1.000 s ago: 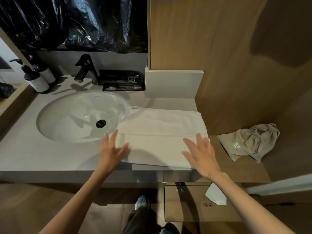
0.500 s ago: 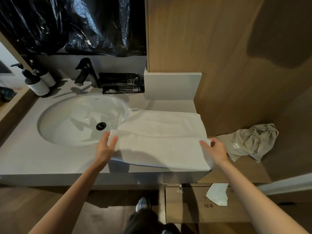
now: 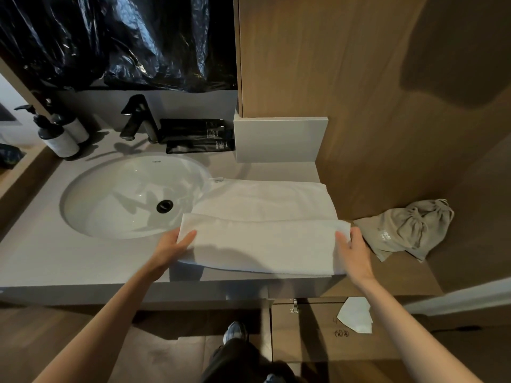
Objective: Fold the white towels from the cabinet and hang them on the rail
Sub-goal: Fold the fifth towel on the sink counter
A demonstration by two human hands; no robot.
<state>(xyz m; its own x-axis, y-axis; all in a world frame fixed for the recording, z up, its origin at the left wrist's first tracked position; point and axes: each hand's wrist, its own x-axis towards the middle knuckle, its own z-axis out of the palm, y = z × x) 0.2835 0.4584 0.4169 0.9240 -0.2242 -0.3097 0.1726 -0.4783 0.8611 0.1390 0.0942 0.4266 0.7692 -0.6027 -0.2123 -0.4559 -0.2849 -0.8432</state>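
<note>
Fingers (image 3: 190, 234) of my left hand (image 3: 171, 246) and right hand (image 3: 355, 251) pinch the white towel (image 3: 262, 241) ends beside the sink (image 3: 110, 189).

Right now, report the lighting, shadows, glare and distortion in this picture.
Head view: dim, warm light, mostly sharp focus. The head view's wide lens bows the countertop edge. Glare streaks the black plastic sheet. A soft shadow falls on the white towel between the left hand and right hand, which grip its ends. Dark shadows lie in the sink.
</note>
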